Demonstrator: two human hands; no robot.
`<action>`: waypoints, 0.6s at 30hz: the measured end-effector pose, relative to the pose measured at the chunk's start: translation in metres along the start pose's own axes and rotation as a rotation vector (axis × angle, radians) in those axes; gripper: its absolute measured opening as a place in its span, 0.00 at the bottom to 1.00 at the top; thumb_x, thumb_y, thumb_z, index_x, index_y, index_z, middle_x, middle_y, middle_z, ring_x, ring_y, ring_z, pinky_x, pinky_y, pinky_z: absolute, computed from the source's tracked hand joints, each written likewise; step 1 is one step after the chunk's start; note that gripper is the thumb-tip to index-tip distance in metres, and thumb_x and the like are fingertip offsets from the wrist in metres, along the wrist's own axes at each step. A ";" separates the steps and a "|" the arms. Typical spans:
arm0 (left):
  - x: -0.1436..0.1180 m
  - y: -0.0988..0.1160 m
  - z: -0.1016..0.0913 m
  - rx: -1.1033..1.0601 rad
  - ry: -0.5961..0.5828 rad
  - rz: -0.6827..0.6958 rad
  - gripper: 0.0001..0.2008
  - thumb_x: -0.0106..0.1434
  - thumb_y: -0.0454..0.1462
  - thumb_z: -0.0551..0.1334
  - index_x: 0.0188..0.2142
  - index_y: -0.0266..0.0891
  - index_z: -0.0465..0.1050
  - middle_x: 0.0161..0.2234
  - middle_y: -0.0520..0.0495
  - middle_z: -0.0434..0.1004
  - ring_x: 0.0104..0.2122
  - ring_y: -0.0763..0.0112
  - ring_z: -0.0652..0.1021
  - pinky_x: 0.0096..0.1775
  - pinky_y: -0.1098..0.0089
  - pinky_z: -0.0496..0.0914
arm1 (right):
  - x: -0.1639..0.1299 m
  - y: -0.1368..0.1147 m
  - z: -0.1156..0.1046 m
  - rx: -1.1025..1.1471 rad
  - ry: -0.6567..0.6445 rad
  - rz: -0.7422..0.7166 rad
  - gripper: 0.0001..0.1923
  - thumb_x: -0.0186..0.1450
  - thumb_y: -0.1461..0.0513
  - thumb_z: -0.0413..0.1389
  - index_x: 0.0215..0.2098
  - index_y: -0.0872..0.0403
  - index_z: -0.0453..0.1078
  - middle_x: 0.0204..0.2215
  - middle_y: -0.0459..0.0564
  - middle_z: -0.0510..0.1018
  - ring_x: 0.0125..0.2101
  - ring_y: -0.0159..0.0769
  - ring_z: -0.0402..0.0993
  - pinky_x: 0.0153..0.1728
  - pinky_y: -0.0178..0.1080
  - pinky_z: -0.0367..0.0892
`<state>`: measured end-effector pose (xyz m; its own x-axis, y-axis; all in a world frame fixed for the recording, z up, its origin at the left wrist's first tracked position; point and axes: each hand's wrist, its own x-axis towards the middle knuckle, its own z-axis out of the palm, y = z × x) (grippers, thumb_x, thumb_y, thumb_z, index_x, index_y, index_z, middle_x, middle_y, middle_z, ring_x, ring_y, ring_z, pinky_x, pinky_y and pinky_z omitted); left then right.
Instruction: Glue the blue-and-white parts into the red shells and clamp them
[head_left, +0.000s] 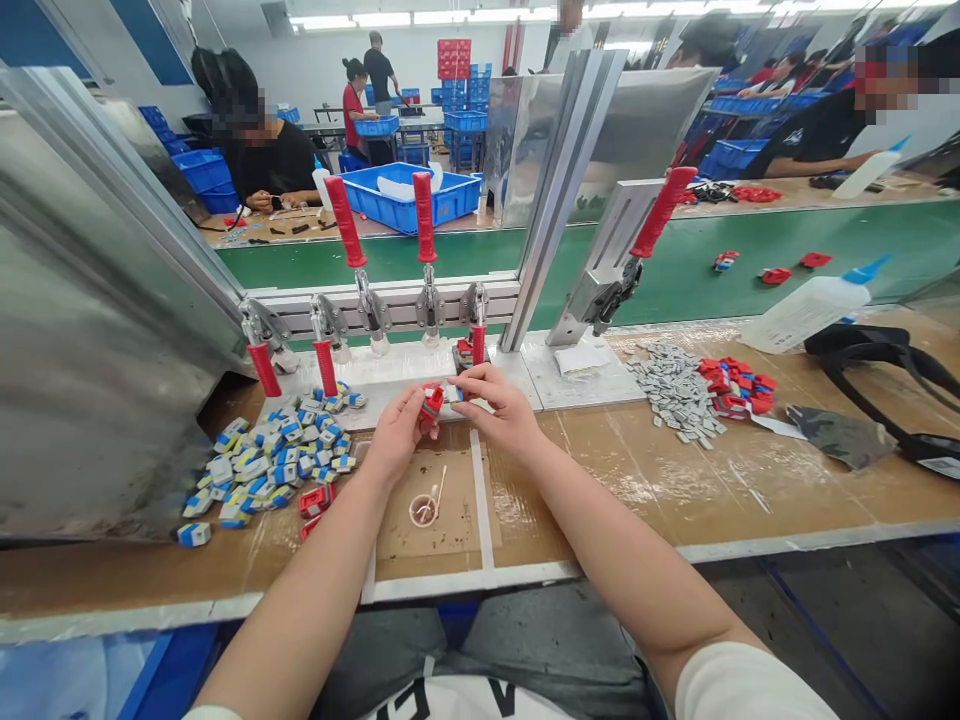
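Observation:
My left hand (403,425) is closed around a small red plastic part (433,402) above the front edge of the metal fixture. In my right hand (491,400), thumb and fingers pinch a small white and blue block (453,392) right beside the red part; whether the two touch I cannot tell. Behind my hands, another red part sits under a toggle clamp (478,335). A heap of blue, white and yellow blocks (281,455) lies to the left, with red parts (316,500) at its near side. Below my hands stands a small cup (423,510) with a cotton swab (441,485).
Several red-handled toggle clamps (425,220) line the metal frame. To the right lie grey metal pieces (671,390), red parts (739,388), a white squeeze bottle (806,312) and a black strap (885,390). Beyond the green belt (480,250), people work near a blue crate (412,200).

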<state>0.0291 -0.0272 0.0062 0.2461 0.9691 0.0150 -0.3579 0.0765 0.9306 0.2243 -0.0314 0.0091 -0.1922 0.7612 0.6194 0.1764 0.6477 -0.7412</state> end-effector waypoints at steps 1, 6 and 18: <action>0.000 0.000 0.000 0.010 0.001 -0.025 0.27 0.62 0.56 0.71 0.47 0.36 0.79 0.31 0.50 0.73 0.26 0.75 0.70 0.24 0.73 0.69 | 0.000 -0.001 -0.002 -0.059 -0.037 -0.042 0.17 0.74 0.54 0.60 0.59 0.44 0.78 0.47 0.54 0.76 0.45 0.41 0.76 0.47 0.48 0.79; -0.001 -0.006 -0.001 0.144 0.016 -0.104 0.27 0.64 0.62 0.66 0.36 0.38 0.74 0.23 0.54 0.64 0.21 0.75 0.65 0.21 0.72 0.63 | 0.000 0.000 -0.008 -0.264 -0.226 -0.212 0.17 0.77 0.59 0.55 0.62 0.46 0.76 0.46 0.56 0.76 0.44 0.41 0.75 0.46 0.49 0.78; -0.003 -0.005 -0.007 0.724 0.073 0.058 0.30 0.67 0.63 0.60 0.36 0.38 0.78 0.27 0.49 0.75 0.29 0.66 0.73 0.31 0.67 0.65 | -0.006 0.025 0.015 -0.322 -0.204 -0.164 0.17 0.76 0.59 0.54 0.60 0.45 0.77 0.39 0.53 0.74 0.39 0.41 0.74 0.40 0.47 0.76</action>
<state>0.0242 -0.0289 -0.0010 0.1752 0.9820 0.0708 0.3231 -0.1253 0.9380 0.2152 -0.0202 -0.0172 -0.4243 0.6458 0.6347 0.4145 0.7617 -0.4980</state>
